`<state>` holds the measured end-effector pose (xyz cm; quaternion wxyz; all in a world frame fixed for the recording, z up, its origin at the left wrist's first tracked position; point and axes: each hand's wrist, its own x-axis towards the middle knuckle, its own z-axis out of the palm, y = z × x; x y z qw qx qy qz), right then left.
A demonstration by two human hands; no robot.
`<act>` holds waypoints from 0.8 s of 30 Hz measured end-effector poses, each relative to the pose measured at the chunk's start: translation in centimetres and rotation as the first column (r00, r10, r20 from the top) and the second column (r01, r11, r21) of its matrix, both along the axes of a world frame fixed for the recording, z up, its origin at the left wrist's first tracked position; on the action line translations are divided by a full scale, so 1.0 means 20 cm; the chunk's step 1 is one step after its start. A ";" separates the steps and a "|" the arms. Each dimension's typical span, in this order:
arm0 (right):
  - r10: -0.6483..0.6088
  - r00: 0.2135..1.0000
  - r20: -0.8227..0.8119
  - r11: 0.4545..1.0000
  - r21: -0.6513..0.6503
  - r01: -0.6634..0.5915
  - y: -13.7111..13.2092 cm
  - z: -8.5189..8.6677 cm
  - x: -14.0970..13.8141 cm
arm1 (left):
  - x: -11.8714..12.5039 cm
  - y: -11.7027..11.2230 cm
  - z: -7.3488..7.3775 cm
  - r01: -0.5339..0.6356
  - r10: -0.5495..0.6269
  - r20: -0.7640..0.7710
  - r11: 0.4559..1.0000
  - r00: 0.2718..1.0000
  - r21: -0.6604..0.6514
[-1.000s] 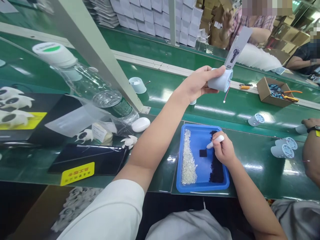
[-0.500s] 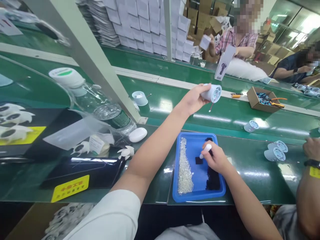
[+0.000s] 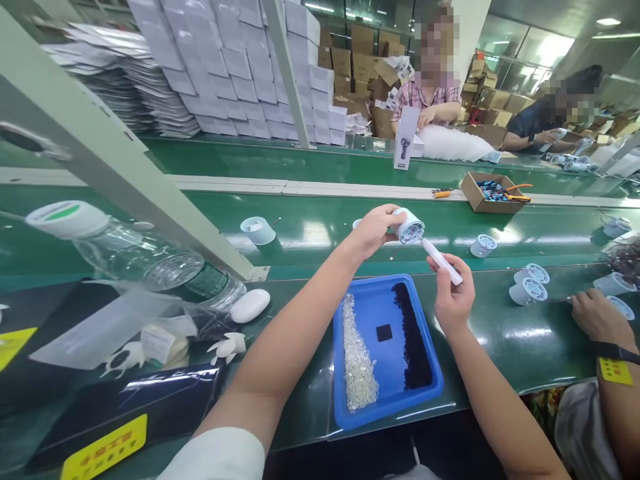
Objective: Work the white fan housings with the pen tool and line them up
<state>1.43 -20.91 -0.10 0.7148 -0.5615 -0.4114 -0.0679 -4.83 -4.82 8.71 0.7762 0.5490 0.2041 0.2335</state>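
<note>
My left hand (image 3: 374,230) grips a pale blue round plastic housing (image 3: 410,226), its open ribbed end turned toward me and a thin wire hanging from it. In my right hand (image 3: 454,293) is a white pen-shaped tool (image 3: 442,261), its tip at the open end of the housing. Whether the tip touches the inside, I cannot tell. Below both hands lies a blue tray (image 3: 338,373). It holds a heap of small clear pieces (image 3: 359,373) on the left, a strip of small black pieces (image 3: 416,347) on the right and a black square (image 3: 384,333) between them.
A pale blue housing (image 3: 258,230) stands beyond the tray, and more housings (image 3: 528,291) sit to the right near a co-worker's hand (image 3: 600,317). A water bottle (image 3: 150,260) lies at left by a metal post (image 3: 165,193). Farther back is a cardboard box (image 3: 493,200) with tools.
My right hand has risen from the tray with the white tool and brought its tip to the housing. The housing is now tilted with its open end lower. The camera view has shifted.
</note>
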 end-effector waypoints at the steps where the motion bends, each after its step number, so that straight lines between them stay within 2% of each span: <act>1: 0.006 1.000 -0.006 1.000 0.003 -0.006 0.00 0.00 0.00 | 0.00 -0.01 0.00 -0.006 0.006 -0.009 1.000 1.000 0.018; 8: 0.025 1.000 -0.005 0.999 -0.021 -0.025 -0.01 -0.02 0.00 | -0.01 -0.04 0.03 -0.026 0.031 -0.052 0.996 0.998 0.086; 17: -0.028 1.000 0.008 0.999 -0.024 0.029 -0.01 -0.03 0.02 | 0.00 -0.05 0.03 -0.054 0.059 -0.061 0.995 0.996 0.083; 24: -0.037 0.999 -0.008 0.999 -0.027 0.037 -0.01 -0.03 0.01 | 0.00 -0.07 0.04 -0.027 0.031 -0.054 0.997 0.998 0.074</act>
